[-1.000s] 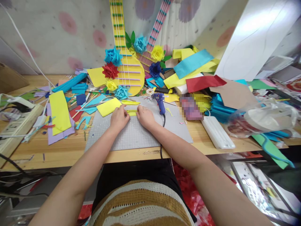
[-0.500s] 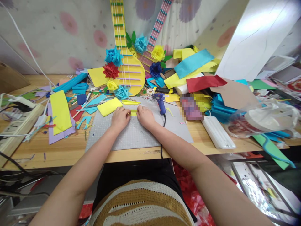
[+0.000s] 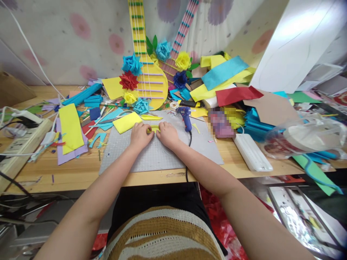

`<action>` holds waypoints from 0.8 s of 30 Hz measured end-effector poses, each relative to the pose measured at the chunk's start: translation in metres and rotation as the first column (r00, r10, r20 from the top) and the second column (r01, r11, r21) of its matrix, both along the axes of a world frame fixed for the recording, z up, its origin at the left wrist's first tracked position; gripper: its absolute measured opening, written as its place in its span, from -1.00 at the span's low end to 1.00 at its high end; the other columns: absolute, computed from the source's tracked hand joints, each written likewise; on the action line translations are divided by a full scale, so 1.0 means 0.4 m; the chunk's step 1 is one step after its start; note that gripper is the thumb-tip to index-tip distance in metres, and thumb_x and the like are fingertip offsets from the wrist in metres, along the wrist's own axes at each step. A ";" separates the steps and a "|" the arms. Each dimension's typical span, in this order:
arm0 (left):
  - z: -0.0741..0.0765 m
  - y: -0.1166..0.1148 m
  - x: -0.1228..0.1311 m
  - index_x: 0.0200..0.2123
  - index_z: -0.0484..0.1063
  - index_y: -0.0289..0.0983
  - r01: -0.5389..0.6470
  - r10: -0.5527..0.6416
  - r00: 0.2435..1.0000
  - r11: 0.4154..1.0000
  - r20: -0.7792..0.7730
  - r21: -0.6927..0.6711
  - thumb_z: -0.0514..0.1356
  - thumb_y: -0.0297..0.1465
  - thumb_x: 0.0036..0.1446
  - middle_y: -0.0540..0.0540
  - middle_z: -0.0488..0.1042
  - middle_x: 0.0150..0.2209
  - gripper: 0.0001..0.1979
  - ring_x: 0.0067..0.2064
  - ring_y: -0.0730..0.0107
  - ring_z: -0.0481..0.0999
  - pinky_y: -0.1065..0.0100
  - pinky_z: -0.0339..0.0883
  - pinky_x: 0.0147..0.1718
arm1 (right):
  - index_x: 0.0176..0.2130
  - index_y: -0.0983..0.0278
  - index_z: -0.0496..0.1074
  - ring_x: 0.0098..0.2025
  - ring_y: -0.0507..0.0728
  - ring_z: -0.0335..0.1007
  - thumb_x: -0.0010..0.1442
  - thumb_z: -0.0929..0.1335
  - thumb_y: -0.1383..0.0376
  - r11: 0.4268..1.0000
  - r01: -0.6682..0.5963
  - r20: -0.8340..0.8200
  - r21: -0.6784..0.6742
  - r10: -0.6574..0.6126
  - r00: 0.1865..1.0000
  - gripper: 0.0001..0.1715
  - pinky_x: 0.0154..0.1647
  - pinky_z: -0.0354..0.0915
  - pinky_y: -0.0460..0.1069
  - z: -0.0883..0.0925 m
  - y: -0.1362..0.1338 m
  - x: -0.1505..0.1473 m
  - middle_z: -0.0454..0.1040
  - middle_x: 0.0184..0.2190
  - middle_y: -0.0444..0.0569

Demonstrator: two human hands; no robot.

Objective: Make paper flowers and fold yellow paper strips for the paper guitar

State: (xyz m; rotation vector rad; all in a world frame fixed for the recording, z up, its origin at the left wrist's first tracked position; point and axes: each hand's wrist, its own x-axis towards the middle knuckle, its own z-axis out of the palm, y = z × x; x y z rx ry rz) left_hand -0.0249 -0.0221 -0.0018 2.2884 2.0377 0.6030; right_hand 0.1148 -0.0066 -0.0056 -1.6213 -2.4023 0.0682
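Observation:
A small yellow paper strip [image 3: 155, 128] is pinched between my two hands over the grey cutting mat [image 3: 151, 159]. My left hand [image 3: 141, 136] has its fingers closed on the strip's left end. On the other end my right hand [image 3: 167, 135] is closed too, its fingertips partly hidden. The strip bows upward in the middle. Beside my left hand lies a folded yellow sheet [image 3: 127, 122]. Behind the hands is a thin folded yellow piece [image 3: 151, 118]. A blue glue gun [image 3: 185, 118] rests to the right of my right hand.
A yellow paper guitar [image 3: 151, 83] with paper flowers leans at the back. Scissors [image 3: 114, 118] and coloured scraps lie left. A white power strip [image 3: 252, 151] and a plastic bag [image 3: 306, 137] are on the right. The glue gun's cord [image 3: 187, 155] hangs over the table edge.
My hands have come closer together, the left one moving right. The yellow strip between them, flat before, is now bent into an arch.

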 end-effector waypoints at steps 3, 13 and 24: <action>-0.001 -0.002 -0.007 -0.38 0.48 -0.21 -0.003 0.003 1.000 1.000 0.011 -0.002 0.12 -0.36 0.03 -0.14 0.43 -0.37 -0.85 -0.17 0.12 0.33 0.14 0.21 -0.15 | -0.13 0.38 0.32 -0.12 0.21 0.29 0.19 0.17 0.37 1.000 0.006 -0.005 -0.011 -0.006 1.000 -0.73 -0.12 0.20 0.05 0.003 -0.001 0.004 0.39 -0.18 0.18; -0.001 -0.005 -0.022 -0.32 0.53 -0.16 -0.026 0.029 0.998 0.999 0.063 -0.046 0.07 -0.49 0.01 -0.15 0.40 -0.34 -0.74 -0.10 0.07 0.32 0.09 0.16 -0.13 | -0.11 0.35 0.27 -0.12 0.18 0.27 0.11 0.15 0.50 0.997 0.019 -0.084 -0.081 -0.026 0.996 -0.65 -0.12 0.20 0.03 0.005 0.001 0.022 0.37 -0.15 0.13; -0.011 0.000 -0.030 -0.33 0.51 -0.17 0.031 -0.026 0.994 0.998 0.106 -0.046 0.06 -0.53 -0.02 -0.13 0.40 -0.34 -0.73 -0.11 0.11 0.32 0.12 0.16 -0.12 | -0.12 0.33 0.29 -0.16 0.17 0.27 0.03 0.18 0.51 0.996 0.063 -0.215 -0.066 -0.076 0.974 -0.62 -0.14 0.21 0.03 0.000 0.015 0.055 0.34 -0.16 0.12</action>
